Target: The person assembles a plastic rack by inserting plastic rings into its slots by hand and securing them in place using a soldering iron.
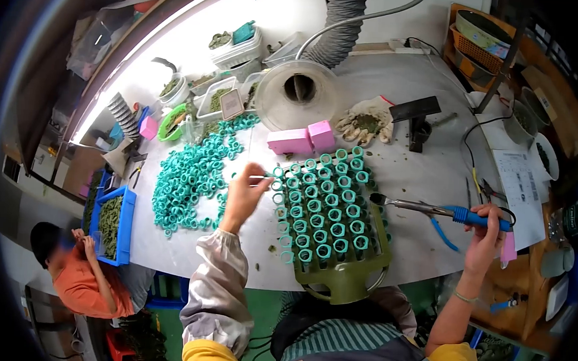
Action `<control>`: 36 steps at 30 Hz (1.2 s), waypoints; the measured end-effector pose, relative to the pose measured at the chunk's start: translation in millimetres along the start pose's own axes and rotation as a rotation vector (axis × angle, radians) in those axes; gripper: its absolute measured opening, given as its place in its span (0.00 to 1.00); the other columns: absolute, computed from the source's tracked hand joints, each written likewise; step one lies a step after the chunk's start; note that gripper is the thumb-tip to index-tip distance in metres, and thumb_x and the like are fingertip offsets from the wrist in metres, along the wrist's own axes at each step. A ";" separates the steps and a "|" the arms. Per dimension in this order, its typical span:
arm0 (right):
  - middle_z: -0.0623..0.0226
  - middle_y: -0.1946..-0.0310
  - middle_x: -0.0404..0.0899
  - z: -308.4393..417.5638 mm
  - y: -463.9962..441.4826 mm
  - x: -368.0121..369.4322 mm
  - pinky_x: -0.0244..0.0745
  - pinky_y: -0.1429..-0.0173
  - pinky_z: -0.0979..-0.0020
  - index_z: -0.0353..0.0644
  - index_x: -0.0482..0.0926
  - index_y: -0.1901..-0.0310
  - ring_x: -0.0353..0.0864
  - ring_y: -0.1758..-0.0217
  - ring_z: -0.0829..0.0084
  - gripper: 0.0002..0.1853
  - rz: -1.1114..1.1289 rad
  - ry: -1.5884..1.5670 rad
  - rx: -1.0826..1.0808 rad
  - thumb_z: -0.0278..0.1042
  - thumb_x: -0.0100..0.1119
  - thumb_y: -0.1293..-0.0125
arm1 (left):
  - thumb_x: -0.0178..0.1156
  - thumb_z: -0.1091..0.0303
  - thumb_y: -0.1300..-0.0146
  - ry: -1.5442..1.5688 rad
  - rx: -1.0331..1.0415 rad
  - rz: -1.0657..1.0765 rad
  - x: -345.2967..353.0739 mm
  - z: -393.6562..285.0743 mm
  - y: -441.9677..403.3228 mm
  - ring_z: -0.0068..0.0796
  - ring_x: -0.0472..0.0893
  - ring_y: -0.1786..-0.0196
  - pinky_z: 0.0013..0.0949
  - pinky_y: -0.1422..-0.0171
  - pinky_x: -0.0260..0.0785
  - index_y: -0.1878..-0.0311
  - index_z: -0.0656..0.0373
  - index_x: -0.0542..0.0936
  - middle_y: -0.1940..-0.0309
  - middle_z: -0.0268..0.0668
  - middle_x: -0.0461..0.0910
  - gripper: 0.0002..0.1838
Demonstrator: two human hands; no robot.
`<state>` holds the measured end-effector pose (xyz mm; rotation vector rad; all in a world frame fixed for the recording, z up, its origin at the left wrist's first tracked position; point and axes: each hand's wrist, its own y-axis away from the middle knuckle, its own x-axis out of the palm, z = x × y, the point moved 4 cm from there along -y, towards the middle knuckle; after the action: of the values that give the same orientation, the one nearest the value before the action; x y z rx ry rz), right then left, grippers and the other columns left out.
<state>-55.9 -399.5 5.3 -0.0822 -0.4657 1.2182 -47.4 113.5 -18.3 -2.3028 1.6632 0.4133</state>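
My right hand (485, 235) is wrapped around the blue handle of a soldering iron (471, 216). Its metal shaft points left, and the dark tip is close to the right side of an olive-green rack (346, 276). Rows of teal rings (320, 236) stand on this rack, which sits at the table's front edge. At the rack's left edge, my left hand (240, 196) has its fingers pinched together beside a teal ring. A thin pale sliver shows at the fingertips; what it is cannot be made out. Left of that hand lies a large loose pile of teal rings (189, 182).
Pink blocks (291, 141), a clear round hood (298, 116) on a grey duct, and a stained glove (367, 122) lie behind the rack. Blue-handled pliers (443, 232) and a paper sheet (519, 190) are at the right. Another person (88, 275) sits at left by a blue bin (124, 225).
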 end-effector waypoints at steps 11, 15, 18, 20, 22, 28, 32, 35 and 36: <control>0.59 0.64 0.80 -7.1 2.0 0.6 0.77 0.69 0.74 0.35 0.77 0.64 0.80 0.66 0.73 0.12 0.081 -0.023 -0.025 0.34 0.52 0.25 | 0.65 0.77 0.39 -0.372 0.655 0.309 163.9 -94.3 42.6 0.46 0.79 0.49 0.40 0.44 0.74 0.46 0.60 0.82 0.50 0.43 0.81 0.17; 0.58 0.64 0.81 -15.5 4.8 12.8 0.78 0.67 0.73 0.34 0.77 0.63 0.80 0.70 0.73 0.12 0.102 -0.035 -0.015 0.33 0.51 0.24 | 0.66 0.79 0.44 -0.391 0.689 0.335 177.1 -91.1 39.4 0.47 0.76 0.48 0.42 0.40 0.70 0.51 0.63 0.83 0.52 0.42 0.82 0.16; 0.58 0.65 0.81 -14.2 5.4 15.4 0.77 0.67 0.73 0.34 0.77 0.64 0.80 0.71 0.73 0.12 0.103 0.005 -0.018 0.32 0.50 0.24 | 0.66 0.80 0.45 -0.398 0.714 0.329 179.4 -92.2 39.0 0.47 0.77 0.48 0.43 0.41 0.71 0.52 0.63 0.83 0.51 0.42 0.82 0.15; 0.58 0.65 0.81 -11.3 6.0 10.5 0.77 0.67 0.74 0.34 0.77 0.64 0.79 0.71 0.73 0.12 0.101 0.025 -0.037 0.32 0.49 0.24 | 0.66 0.76 0.42 -0.452 0.715 0.354 180.1 -89.8 36.0 0.47 0.78 0.47 0.43 0.40 0.71 0.49 0.61 0.84 0.50 0.43 0.83 0.16; 0.58 0.66 0.80 -7.0 2.6 -0.8 0.74 0.69 0.73 0.33 0.77 0.65 0.77 0.71 0.73 0.12 0.078 -0.028 -0.051 0.32 0.51 0.25 | 0.66 0.77 0.43 -0.433 0.723 0.356 180.2 -90.2 37.3 0.47 0.78 0.46 0.43 0.38 0.70 0.50 0.61 0.84 0.50 0.43 0.83 0.16; 0.64 0.66 0.79 -10.9 -1.0 -19.2 0.71 0.73 0.75 0.40 0.77 0.66 0.79 0.63 0.73 0.12 -0.007 -0.043 0.013 0.37 0.53 0.27 | 0.66 0.74 0.39 -0.210 0.503 0.207 116.7 -86.7 12.4 0.44 0.81 0.53 0.40 0.45 0.74 0.53 0.59 0.83 0.56 0.42 0.82 0.10; 0.67 0.66 0.78 -7.4 1.1 -21.0 0.71 0.74 0.76 0.41 0.76 0.67 0.80 0.61 0.73 0.12 -0.028 -0.026 0.025 0.38 0.53 0.27 | 0.61 0.71 0.39 -0.910 0.202 -0.198 -34.5 27.0 -20.8 0.52 0.81 0.57 0.47 0.51 0.73 0.59 0.59 0.81 0.63 0.47 0.80 0.06; 0.67 0.66 0.78 -5.0 2.5 -19.4 0.71 0.74 0.76 0.41 0.76 0.67 0.80 0.60 0.74 0.12 -0.015 -0.019 0.039 0.38 0.53 0.27 | 0.68 0.66 0.42 -1.024 0.136 -0.301 -93.6 68.6 -3.3 0.49 0.81 0.58 0.47 0.52 0.73 0.62 0.58 0.82 0.63 0.44 0.81 0.08; 0.67 0.66 0.78 -5.9 2.7 -19.4 0.71 0.74 0.76 0.41 0.76 0.67 0.79 0.61 0.74 0.12 -0.014 -0.023 0.034 0.38 0.53 0.27 | 0.70 0.65 0.43 -0.956 0.072 -0.270 -100.6 78.1 0.4 0.48 0.81 0.59 0.47 0.51 0.73 0.62 0.58 0.82 0.63 0.43 0.81 0.10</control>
<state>-61.1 -415.3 -6.7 -0.0359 -0.4646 1.2140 -83.6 230.9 -51.9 -1.7545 0.8598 1.1301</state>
